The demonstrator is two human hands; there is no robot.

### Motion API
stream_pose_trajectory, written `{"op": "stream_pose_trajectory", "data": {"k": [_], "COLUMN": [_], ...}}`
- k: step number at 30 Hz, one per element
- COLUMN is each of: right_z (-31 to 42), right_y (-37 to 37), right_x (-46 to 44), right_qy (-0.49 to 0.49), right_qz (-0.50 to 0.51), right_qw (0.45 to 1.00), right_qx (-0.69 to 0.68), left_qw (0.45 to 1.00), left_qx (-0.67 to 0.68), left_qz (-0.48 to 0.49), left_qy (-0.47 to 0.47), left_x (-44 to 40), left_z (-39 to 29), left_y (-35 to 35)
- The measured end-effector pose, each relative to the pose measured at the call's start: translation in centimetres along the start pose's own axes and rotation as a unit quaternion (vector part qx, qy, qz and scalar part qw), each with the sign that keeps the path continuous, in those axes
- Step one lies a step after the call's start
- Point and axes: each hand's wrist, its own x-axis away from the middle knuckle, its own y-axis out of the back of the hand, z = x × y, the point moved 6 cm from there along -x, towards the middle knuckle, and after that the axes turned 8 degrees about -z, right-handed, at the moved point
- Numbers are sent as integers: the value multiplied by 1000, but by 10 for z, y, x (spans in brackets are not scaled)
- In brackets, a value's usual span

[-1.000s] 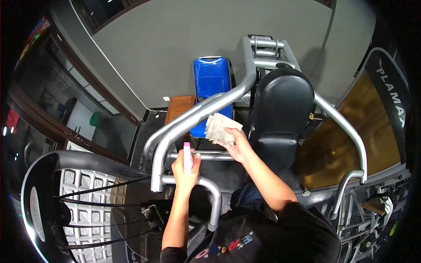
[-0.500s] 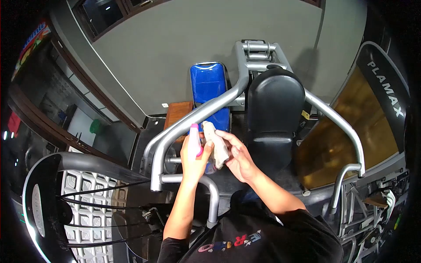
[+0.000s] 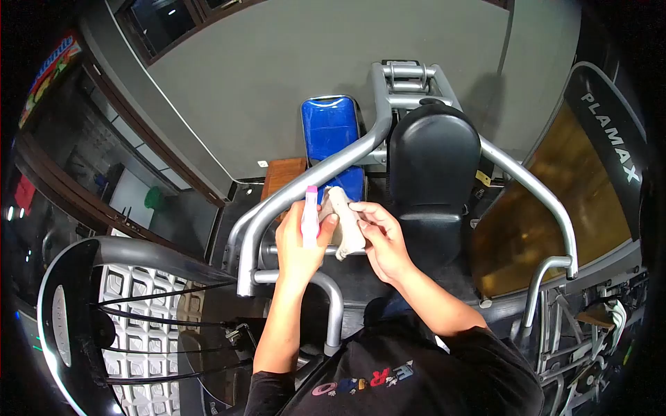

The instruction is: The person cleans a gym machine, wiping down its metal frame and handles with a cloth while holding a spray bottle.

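Note:
My left hand (image 3: 298,243) is closed around a pink-and-white spray bottle (image 3: 310,220), its top facing up at me; the lower part is hidden by the hand. Against the left thumb lies a folded off-white cloth (image 3: 345,220), with a loose corner hanging down. My right hand (image 3: 383,243) pinches this cloth along its right side between thumb and fingers. Both hands are close together in front of my chest, above the grey tubular arm of a gym machine (image 3: 333,163).
A black padded seat back (image 3: 435,163) stands ahead on the right. Behind the tube are a blue chair (image 3: 329,132) and a brown wooden box (image 3: 283,170). Curved handles (image 3: 555,267) flank me. A machine with black cables (image 3: 166,321) is at left, a PLAMAX panel (image 3: 541,222) at right.
Both hands have shifted slightly, the left a little leftward and the right a little to the right. The cloth is spread more open between them, and its loose corner shows.

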Motion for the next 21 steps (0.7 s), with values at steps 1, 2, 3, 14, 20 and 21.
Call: {"op": "stream_pose_trajectory", "data": {"k": [1,2,3,14,20,21], "right_z": [4,4,5,-14,-9,-7], "right_y": [1,0,-3,-4,10,11], "right_x": [-1,0,2,12,8,6], "right_qy": [35,35,22,-92,-130,-129], "right_qz": [-17,-18,-20,47,-39,-38], "right_qw": [998,998,999,991,989,989], "right_qx": [43,43,20,-84,-57,-57], "left_qw": [1000,999,997,997,998,999], "left_qx": [0,-8,-16,27,15,11], "left_qz": [1,-15,-31,29,37,33], "left_qy": [-1,-38,-75,66,44,33], "left_x": [-2,-4,-5,-11,-8,-7], "left_z": [-1,-6,-12,-17,-14,-13], "left_y": [-1,0,2,6,0,-1]}}
